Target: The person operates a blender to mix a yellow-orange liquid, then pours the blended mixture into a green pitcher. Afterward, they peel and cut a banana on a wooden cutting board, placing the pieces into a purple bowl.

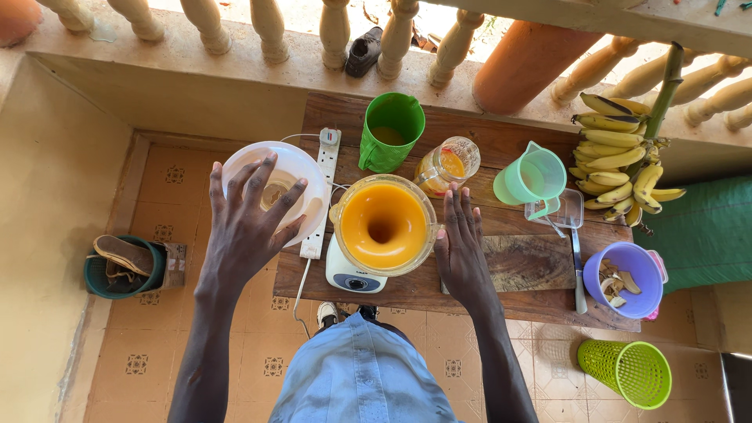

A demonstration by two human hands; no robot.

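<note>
A blender [383, 228] stands on the wooden table [501, 141], its jar full of spinning orange liquid with a funnel in the middle. My right hand [460, 244] rests flat against the jar's right side, fingers together. My left hand [249, 223] is spread over a white lid [301, 176], gripping it just left of the jar. A white power strip [322, 192] lies between the lid and the blender.
Behind the blender stand a green mug [390, 131], a glass jar of orange juice [448, 166] and a pale green jug [535, 178]. A banana bunch [619, 160], a knife [577, 262], a purple peel bowl [631, 276], a green basket [630, 370] sit right.
</note>
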